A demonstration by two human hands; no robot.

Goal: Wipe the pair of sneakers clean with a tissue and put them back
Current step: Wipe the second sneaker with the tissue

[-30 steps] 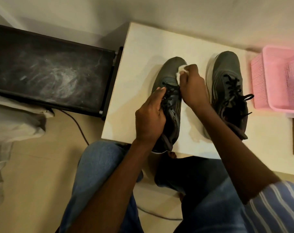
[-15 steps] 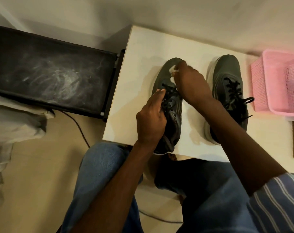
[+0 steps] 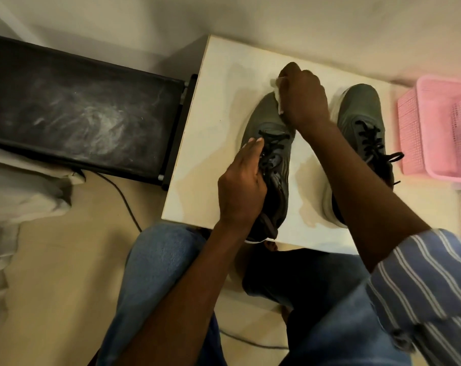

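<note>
Right hand (image 3: 302, 97) pinches a white tissue (image 3: 278, 99) against the toe of the left sneaker (image 3: 270, 154).

Left hand (image 3: 244, 183) grips that sneaker's side on the white table (image 3: 213, 133); the other sneaker (image 3: 364, 130) stands beside it.

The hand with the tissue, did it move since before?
Yes. The right hand with the tissue slid from the laces to the left sneaker's toe.

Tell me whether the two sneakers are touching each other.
Apart. The head view shows bare white table between the left sneaker and the right sneaker.
</note>
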